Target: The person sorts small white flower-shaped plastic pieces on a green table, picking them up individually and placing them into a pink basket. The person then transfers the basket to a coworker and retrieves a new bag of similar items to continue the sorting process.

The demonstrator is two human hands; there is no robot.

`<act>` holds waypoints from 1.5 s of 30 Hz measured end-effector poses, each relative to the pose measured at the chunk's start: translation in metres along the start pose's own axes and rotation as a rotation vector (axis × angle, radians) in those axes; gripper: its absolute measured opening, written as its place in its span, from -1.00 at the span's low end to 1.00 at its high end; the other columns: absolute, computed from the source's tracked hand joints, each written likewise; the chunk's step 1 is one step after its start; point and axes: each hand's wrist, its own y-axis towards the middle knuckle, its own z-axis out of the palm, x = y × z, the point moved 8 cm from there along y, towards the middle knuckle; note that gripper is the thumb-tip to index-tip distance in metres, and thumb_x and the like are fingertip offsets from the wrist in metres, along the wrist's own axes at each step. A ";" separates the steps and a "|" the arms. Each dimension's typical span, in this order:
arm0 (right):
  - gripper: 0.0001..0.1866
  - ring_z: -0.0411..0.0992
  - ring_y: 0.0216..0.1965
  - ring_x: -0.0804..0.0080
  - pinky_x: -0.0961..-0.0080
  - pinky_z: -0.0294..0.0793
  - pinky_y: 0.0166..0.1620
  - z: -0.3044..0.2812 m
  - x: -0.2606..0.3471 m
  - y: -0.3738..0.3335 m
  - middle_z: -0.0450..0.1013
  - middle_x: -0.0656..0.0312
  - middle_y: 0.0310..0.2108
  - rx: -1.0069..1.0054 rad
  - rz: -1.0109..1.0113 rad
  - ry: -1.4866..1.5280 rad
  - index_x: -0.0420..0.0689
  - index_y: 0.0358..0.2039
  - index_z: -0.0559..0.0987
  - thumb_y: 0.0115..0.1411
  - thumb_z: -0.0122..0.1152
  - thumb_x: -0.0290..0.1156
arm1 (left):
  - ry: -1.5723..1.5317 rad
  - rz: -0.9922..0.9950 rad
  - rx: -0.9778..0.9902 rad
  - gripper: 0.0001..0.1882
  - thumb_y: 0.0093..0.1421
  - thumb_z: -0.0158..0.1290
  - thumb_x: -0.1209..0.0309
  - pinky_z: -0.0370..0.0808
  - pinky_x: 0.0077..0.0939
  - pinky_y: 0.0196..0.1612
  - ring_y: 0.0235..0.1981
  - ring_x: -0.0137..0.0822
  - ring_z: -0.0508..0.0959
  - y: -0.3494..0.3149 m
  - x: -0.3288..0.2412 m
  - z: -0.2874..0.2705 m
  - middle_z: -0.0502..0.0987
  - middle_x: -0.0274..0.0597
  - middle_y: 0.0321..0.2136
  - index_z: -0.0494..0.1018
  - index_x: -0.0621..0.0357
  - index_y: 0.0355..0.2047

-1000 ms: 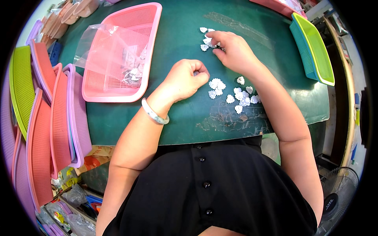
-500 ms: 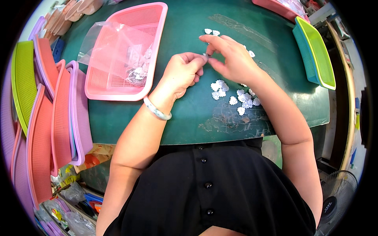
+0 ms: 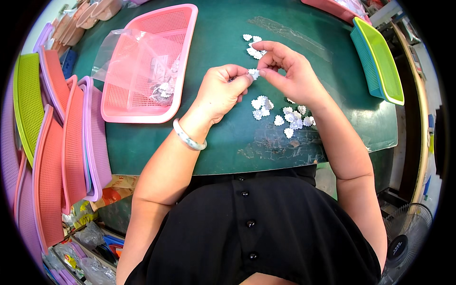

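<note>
My left hand (image 3: 223, 92) pinches a small white flower-shaped piece (image 3: 253, 74) between thumb and forefinger, above the green table. At the piece's right edge, my right hand (image 3: 289, 71) has its thumb and a curled finger closed, while its forefinger arches above. Whether anything else is in that pinch is too small to see. More scalloped white pieces lie around the hands: a far group (image 3: 255, 51) partly behind the right fingers, a near group (image 3: 261, 107), and another group (image 3: 295, 122) beside the right forearm.
Left of my hands stands a pink mesh basket (image 3: 137, 112) with a clear plastic bag (image 3: 124, 52) and more pieces inside. Stacked coloured baskets (image 3: 50, 175) crowd the left edge. A green and teal basket (image 3: 380, 61) sits at the right, a fan (image 3: 403, 242) below it.
The small piece has come into view face-up between my fingers; before, it was mostly hidden. My right hand has shifted slightly right and down, uncovering more of the far group.
</note>
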 end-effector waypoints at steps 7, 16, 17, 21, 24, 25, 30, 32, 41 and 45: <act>-0.60 0.40 -0.31 0.21 0.37 0.39 -0.23 -0.009 -0.008 0.015 0.46 0.16 -0.42 0.014 -0.049 -0.617 -0.18 -0.13 0.43 -0.06 0.06 -0.60 | 0.576 0.116 0.316 -0.83 0.01 0.06 0.44 0.27 -0.74 -0.54 -0.61 -0.66 0.32 -0.003 0.006 0.019 0.44 -0.39 -0.61 0.51 0.28 -0.40; -0.58 0.38 -0.26 0.19 0.33 0.39 -0.19 0.006 -0.017 0.030 0.46 0.15 -0.39 0.043 -0.169 -0.847 -0.17 -0.09 0.39 -0.05 0.10 -0.55 | 0.385 0.059 0.080 -0.83 0.07 0.06 0.41 0.26 -0.75 -0.57 -0.62 -0.64 0.32 0.008 0.009 -0.002 0.41 -0.41 -0.62 0.48 0.29 -0.39; -0.58 0.38 -0.26 0.20 0.33 0.39 -0.20 0.006 -0.017 0.031 0.46 0.16 -0.40 0.046 -0.186 -0.848 -0.17 -0.09 0.39 -0.05 0.10 -0.55 | 0.356 0.049 0.070 -0.82 0.07 0.06 0.41 0.25 -0.77 -0.59 -0.63 -0.65 0.31 0.008 0.009 -0.003 0.40 -0.41 -0.63 0.48 0.29 -0.39; -0.57 0.39 -0.31 0.22 0.35 0.39 -0.26 0.006 -0.009 0.026 0.43 0.19 -0.47 0.058 -0.205 -0.714 -0.17 -0.09 0.39 -0.06 0.11 -0.56 | 0.128 -0.056 0.012 -0.80 0.12 0.02 0.37 0.16 -0.80 -0.68 -0.69 -0.65 0.27 0.007 0.009 -0.006 0.35 -0.42 -0.68 0.45 0.28 -0.36; -0.54 0.38 -0.33 0.23 0.36 0.38 -0.28 0.013 0.024 0.013 0.40 0.21 -0.50 0.066 -0.299 -0.552 -0.16 -0.09 0.38 -0.09 0.12 -0.61 | -0.170 -0.155 0.046 -0.82 0.17 -0.05 0.36 0.10 -0.79 -0.73 -0.74 -0.61 0.24 0.008 0.013 -0.006 0.31 -0.41 -0.71 0.41 0.25 -0.37; -0.52 0.38 -0.33 0.23 0.36 0.39 -0.28 0.016 0.030 0.009 0.40 0.22 -0.49 0.068 -0.322 -0.525 -0.16 -0.08 0.38 -0.10 0.13 -0.63 | -0.203 -0.158 0.046 -0.83 0.17 -0.04 0.37 0.11 -0.79 -0.73 -0.74 -0.61 0.24 0.007 0.013 -0.006 0.31 -0.41 -0.70 0.41 0.24 -0.38; -0.45 0.39 -0.35 0.26 0.40 0.40 -0.26 0.016 0.041 0.000 0.41 0.20 -0.44 0.037 -0.348 -0.421 -0.13 -0.04 0.35 -0.12 0.15 -0.67 | -0.236 -0.117 0.022 -0.89 0.15 -0.02 0.40 0.12 -0.80 -0.73 -0.73 -0.61 0.27 0.005 0.009 -0.007 0.34 -0.39 -0.69 0.40 0.18 -0.43; -0.47 0.39 -0.38 0.34 0.48 0.39 -0.27 0.011 0.033 -0.001 0.41 0.21 -0.44 0.024 -0.268 -0.324 -0.15 -0.02 0.34 -0.08 0.13 -0.67 | -0.232 -0.104 -0.009 -0.90 0.13 -0.01 0.41 0.12 -0.80 -0.73 -0.73 -0.61 0.27 0.003 0.007 -0.008 0.35 -0.39 -0.68 0.41 0.17 -0.44; -0.57 0.33 -0.44 0.68 0.72 0.33 -0.34 0.008 -0.007 -0.005 0.41 0.32 -0.47 0.007 0.211 0.255 -0.29 -0.02 0.31 0.04 0.07 -0.62 | -0.165 -0.070 0.020 -0.89 0.12 0.01 0.41 0.09 -0.81 -0.73 -0.74 -0.62 0.26 0.000 0.004 -0.002 0.36 -0.39 -0.69 0.42 0.18 -0.48; -0.56 0.34 -0.48 0.67 0.72 0.32 -0.37 0.007 -0.015 -0.007 0.41 0.33 -0.52 -0.035 0.296 0.332 -0.31 -0.04 0.32 0.00 0.09 -0.62 | -0.143 -0.080 0.042 -0.89 0.12 0.01 0.40 0.08 -0.80 -0.73 -0.74 -0.63 0.26 0.001 0.006 0.000 0.35 -0.40 -0.70 0.43 0.18 -0.48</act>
